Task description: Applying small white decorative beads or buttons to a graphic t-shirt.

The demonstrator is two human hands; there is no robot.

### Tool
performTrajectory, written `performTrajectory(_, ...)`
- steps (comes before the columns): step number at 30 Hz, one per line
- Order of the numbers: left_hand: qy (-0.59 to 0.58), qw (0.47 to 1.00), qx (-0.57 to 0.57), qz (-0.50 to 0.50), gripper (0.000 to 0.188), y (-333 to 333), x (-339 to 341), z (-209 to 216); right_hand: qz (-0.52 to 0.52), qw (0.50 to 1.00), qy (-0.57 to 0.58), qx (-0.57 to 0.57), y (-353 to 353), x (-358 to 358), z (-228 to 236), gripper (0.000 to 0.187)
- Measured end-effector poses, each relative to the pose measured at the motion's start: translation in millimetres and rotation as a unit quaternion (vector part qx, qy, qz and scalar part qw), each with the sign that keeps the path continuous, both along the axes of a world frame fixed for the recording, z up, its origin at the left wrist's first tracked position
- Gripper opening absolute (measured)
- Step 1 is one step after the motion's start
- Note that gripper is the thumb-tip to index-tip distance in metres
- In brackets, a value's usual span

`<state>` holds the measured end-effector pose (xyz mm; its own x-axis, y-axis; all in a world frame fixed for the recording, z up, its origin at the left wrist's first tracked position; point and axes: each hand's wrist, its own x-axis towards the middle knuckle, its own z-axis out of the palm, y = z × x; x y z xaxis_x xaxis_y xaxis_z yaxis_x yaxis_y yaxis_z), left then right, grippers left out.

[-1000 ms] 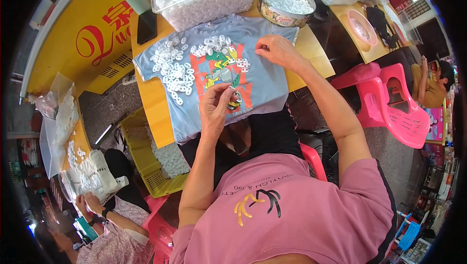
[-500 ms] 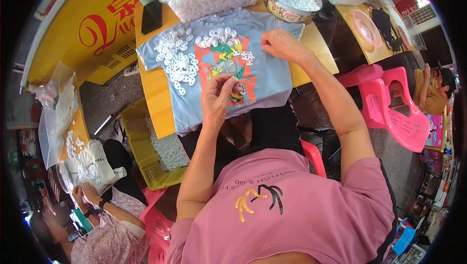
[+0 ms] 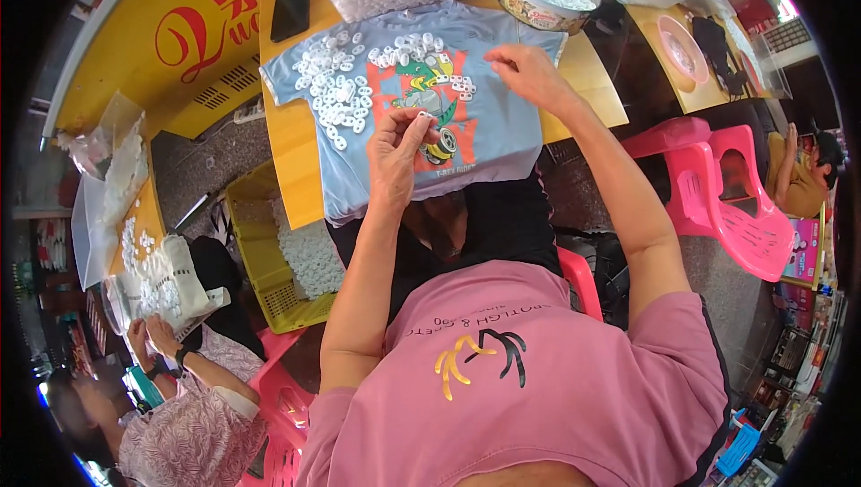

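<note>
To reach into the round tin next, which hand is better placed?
Probably the right hand: it is nearer the round tin, over the blue shirt. The left hand is farther off and pinches a small white piece. Whether the right hand holds anything is unclear.

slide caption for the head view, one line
Left hand pinching a small white piece above a blue shirt strewn with white ovals, right hand over its right side.
</note>
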<state>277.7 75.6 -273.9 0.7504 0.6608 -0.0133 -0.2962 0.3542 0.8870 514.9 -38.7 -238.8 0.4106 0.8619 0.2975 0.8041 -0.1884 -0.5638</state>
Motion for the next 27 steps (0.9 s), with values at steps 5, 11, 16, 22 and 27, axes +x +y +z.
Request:
performTrajectory(5, 0.038, 0.998, -0.042, -0.002, 0.017, -2, 0, 10, 0.005, 0.949, 0.314, 0.026, -6, -43, 20, 0.021)
performTrajectory(11, 0.026, 1.0, 0.005, -0.009, 0.017, -15, -4, 51, 0.066, 0.892, 0.432, 0.117, -9, -91, 53, 0.023)
performTrajectory(16, -0.008, 1.0, 0.009, -0.022, 0.018, -23, -10, 70, 0.096, 0.863, 0.474, 0.144, -12, -108, 59, 0.021)
performTrajectory(22, -0.036, 0.999, 0.02, -0.012, 0.016, -32, -17, 80, 0.093, 0.847, 0.498, 0.165, -17, -122, 68, 0.019)
performTrajectory(27, -0.025, 0.999, 0.034, 0.01, 0.014, -39, -21, 89, 0.096, 0.857, 0.477, 0.172, -17, -128, 70, 0.018)
